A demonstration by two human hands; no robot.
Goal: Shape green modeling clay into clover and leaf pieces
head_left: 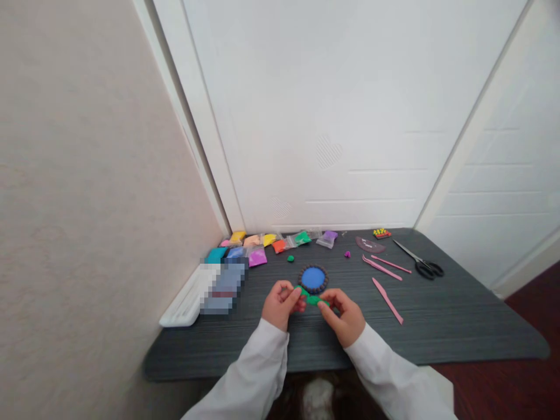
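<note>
My left hand [280,304] and my right hand [345,316] meet over the dark table [437,326], both pinching one strip of green clay [311,298] stretched between them. Each hand is closed on an end of it. Just beyond the fingers lies a round blue clay disc with a dark beaded rim [313,279]. White sleeves cover both forearms.
Small bags of coloured clay [262,245] line the back of the table by the white wall. A white tray [186,300] lies at the left. Pink modelling tools [387,274], black scissors [422,262] and small clay bits [290,258] lie to the right and behind.
</note>
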